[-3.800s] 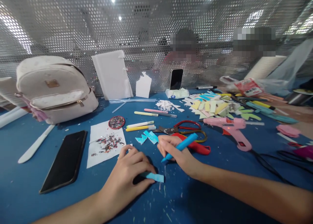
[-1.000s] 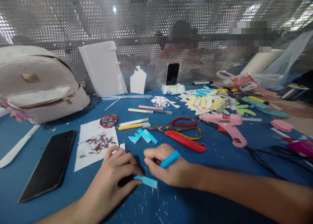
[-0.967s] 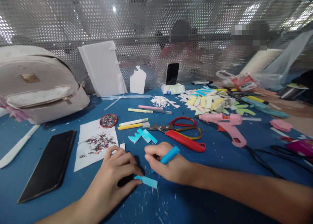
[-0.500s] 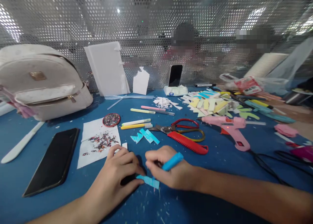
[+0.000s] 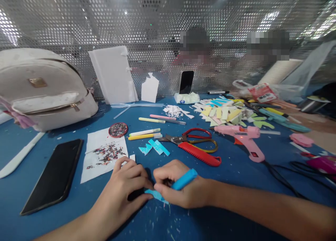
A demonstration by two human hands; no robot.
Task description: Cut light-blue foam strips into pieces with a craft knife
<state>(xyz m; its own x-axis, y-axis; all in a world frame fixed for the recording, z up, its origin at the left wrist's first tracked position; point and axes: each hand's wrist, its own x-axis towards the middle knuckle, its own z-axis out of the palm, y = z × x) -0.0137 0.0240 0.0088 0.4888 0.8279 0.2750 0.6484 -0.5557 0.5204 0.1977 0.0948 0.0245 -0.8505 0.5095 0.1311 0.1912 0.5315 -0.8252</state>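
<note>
A thick blue marker [image 5: 184,179] is gripped in my right hand [image 5: 181,192], its tip hidden behind my fingers. Under that hand lies a small blue-coloured strip [image 5: 156,194], mostly covered on its right side. My left hand [image 5: 128,181] pins the strip's left end to the table between thumb and fingertips. Just beyond the hands are other blue pieces [image 5: 159,147], a pair of scissors [image 5: 181,139] with red and yellowish handles, and a red-handled cutter [image 5: 201,153]. A yellow marker [image 5: 143,137] and a pale green-capped marker [image 5: 145,132] lie side by side.
To the left are a black phone [image 5: 54,174], a white paper [image 5: 90,164] with glitter bits, a round glitter dish [image 5: 118,129] and a backpack [image 5: 47,90]. A pink glue gun [image 5: 245,136] with its cord and a pile of cut strips [image 5: 223,111] occupy the right.
My right hand has shifted slightly left and down with the marker, covering more of the strip. My left hand stays on the strip's end. The whole view has shifted slightly.
</note>
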